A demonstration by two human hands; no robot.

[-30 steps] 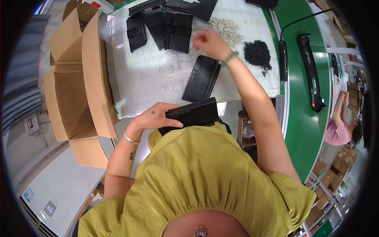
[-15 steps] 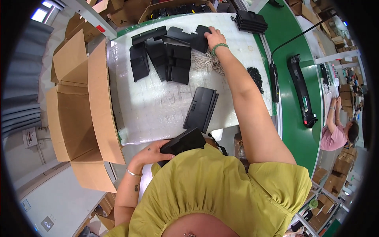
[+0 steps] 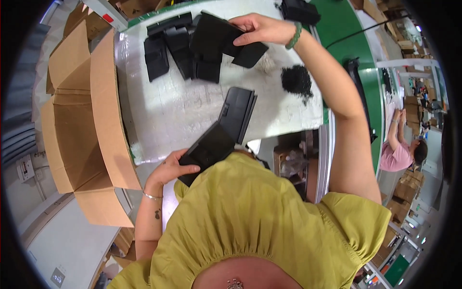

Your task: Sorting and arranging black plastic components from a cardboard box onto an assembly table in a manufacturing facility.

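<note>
My right hand [image 3: 257, 30] is closed on a notched black plastic panel [image 3: 211, 37], thumb on top, raised over the far side of the white-covered table. Beneath and left of it lie several other black panels [image 3: 155, 58], partly overlapping. Close to my body, my left hand [image 3: 169, 168] grips another black panel [image 3: 209, 144] by its left end, tilted against my front. The upper end of that panel overlaps a small stack of black panels [image 3: 237, 113] near the table's front edge. A pile of pale pins [image 3: 264, 62] is partly hidden behind the lifted panel.
A heap of tiny black parts [image 3: 297, 82] lies at the table's right. Further back is a stack of black parts [image 3: 301, 10]. An open cardboard box [image 3: 103, 111] stands against the left side. To the right runs a green bench [image 3: 368, 82]; a person in pink [image 3: 397, 154] works beyond it.
My right hand has lifted the notched panel from the far table and brought it nearer. My left hand's panel has tilted to show more of its face. The whole view has shifted slightly.
</note>
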